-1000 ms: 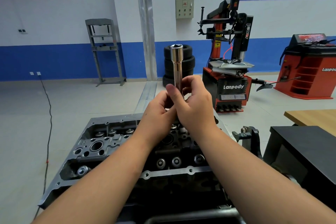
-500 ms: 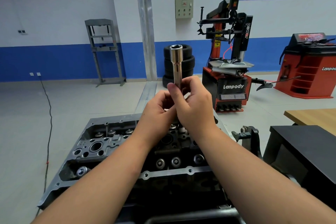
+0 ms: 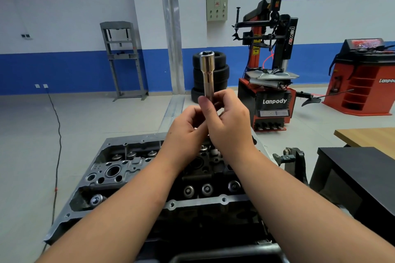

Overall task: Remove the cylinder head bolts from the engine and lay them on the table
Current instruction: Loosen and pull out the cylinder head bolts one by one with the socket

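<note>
A long shiny deep socket (image 3: 206,72) stands upright with its open end up, held above the engine. My right hand (image 3: 229,123) grips its lower part, thumb on the near side. My left hand (image 3: 186,128) is closed against the bottom end of the tool, which is hidden by the fingers. Below both hands lies the dark grey cylinder head (image 3: 119,173) with valve springs and round bores. I cannot make out any loose bolts.
A black table (image 3: 359,168) stands at the right, with a wooden table (image 3: 372,136) behind it. A black clamp handle (image 3: 287,158) sticks out beside the engine. Farther off stand a tyre changer (image 3: 271,83), stacked tyres (image 3: 215,70) and a grey press frame (image 3: 121,57).
The socket has dipped very slightly and my hands have barely shifted on it. Nothing else moved.
</note>
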Demonstrator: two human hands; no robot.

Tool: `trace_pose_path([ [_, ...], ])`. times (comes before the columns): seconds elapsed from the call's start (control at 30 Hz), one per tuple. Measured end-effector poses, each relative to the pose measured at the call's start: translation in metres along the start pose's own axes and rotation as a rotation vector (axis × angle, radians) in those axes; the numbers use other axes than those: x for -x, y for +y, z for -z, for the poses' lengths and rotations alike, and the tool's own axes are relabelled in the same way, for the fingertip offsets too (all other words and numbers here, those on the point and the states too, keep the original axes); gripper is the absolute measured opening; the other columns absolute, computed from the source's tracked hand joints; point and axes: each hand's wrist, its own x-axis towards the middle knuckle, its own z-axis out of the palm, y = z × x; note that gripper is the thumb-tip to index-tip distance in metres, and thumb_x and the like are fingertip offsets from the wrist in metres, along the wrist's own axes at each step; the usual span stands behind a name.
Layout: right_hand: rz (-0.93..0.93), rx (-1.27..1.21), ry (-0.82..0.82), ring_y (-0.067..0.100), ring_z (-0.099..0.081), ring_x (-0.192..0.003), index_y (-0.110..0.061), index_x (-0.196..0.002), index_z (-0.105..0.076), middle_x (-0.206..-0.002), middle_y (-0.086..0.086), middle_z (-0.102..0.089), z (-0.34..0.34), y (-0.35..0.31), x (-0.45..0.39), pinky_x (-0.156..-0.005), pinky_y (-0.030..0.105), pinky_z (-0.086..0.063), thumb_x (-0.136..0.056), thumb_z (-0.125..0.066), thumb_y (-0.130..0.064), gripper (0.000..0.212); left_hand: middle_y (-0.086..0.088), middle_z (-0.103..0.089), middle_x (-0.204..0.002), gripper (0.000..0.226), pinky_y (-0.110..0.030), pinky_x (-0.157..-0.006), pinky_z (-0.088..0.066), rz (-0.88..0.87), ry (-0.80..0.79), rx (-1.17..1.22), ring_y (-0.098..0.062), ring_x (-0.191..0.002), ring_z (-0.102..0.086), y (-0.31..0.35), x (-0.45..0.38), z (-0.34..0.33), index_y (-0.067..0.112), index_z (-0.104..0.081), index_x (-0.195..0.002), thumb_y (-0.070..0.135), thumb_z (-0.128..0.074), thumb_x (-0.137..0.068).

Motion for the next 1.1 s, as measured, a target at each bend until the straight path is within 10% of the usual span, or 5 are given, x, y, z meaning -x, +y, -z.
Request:
trace_pose_path([
  [0.2, 0.003, 0.029, -0.047, 0.018, -0.060, -0.087, -0.010, -0.095, -0.068, -0.084, -0.004, -0.065, -0.0014, 0.0011, 0.0006, -0.075, 0.020, -0.044, -0.101, -0.044, -0.033, 0.034, 0.004, -0.077, -0.115, 0.030, -0.032, -0.097, -0.057, 0.035, -0.075, 0.073, -0.012, -0.113, -0.071, 0.0029, 0.0034, -0.0007, 0.023, -0.066, -0.130, 0.034, -0.045, -0.111],
  [0.43, 0.003, -0.013, -0.039, 0.008, -0.061, -0.077, -0.021, -0.098, -0.057, -0.083, -0.007, -0.063, 0.0003, -0.0012, 0.0009, -0.066, 0.014, -0.046, -0.093, -0.065, -0.040, 0.022, 0.012, -0.078, -0.100, 0.013, -0.019, -0.071, -0.059, -0.010, -0.004, 0.017, -0.005, -0.090, -0.074, 0.0030, 0.0005, -0.0001, 0.036, -0.067, -0.110, 0.027, -0.066, -0.102],
  [0.67, -0.032, 0.022, -0.055, 0.019, -0.059, -0.085, -0.010, -0.099, -0.067, -0.083, -0.007, -0.061, -0.0009, -0.0006, -0.0003, -0.073, 0.031, -0.046, -0.099, -0.045, -0.035, 0.033, 0.007, -0.077, -0.116, 0.030, -0.033, -0.097, -0.057, 0.035, -0.062, 0.073, -0.011, -0.113, -0.071, 0.0015, 0.0022, -0.0005, 0.023, -0.066, -0.130, 0.036, -0.049, -0.109],
  [0.87, -0.003, -0.008, -0.057, 0.011, -0.057, -0.075, -0.022, -0.094, -0.055, -0.078, -0.005, -0.060, 0.0002, -0.0025, 0.0012, -0.064, 0.014, -0.042, -0.095, -0.058, -0.045, 0.023, 0.013, -0.078, -0.101, 0.017, -0.021, -0.072, -0.059, -0.007, -0.014, 0.001, -0.005, -0.092, -0.074, 0.0019, 0.0011, -0.0001, 0.026, -0.068, -0.119, 0.028, -0.064, -0.103],
  [1.1, -0.020, 0.027, -0.037, 0.016, -0.057, -0.081, -0.009, -0.094, -0.064, -0.084, -0.001, -0.061, -0.0007, 0.0006, 0.0001, -0.071, 0.025, -0.044, -0.099, -0.049, -0.036, 0.032, 0.011, -0.077, -0.112, 0.029, -0.028, -0.090, -0.058, 0.022, -0.054, 0.073, -0.007, -0.110, -0.071, 0.0007, 0.0017, -0.0012, 0.031, -0.068, -0.123, 0.046, -0.053, -0.103],
])
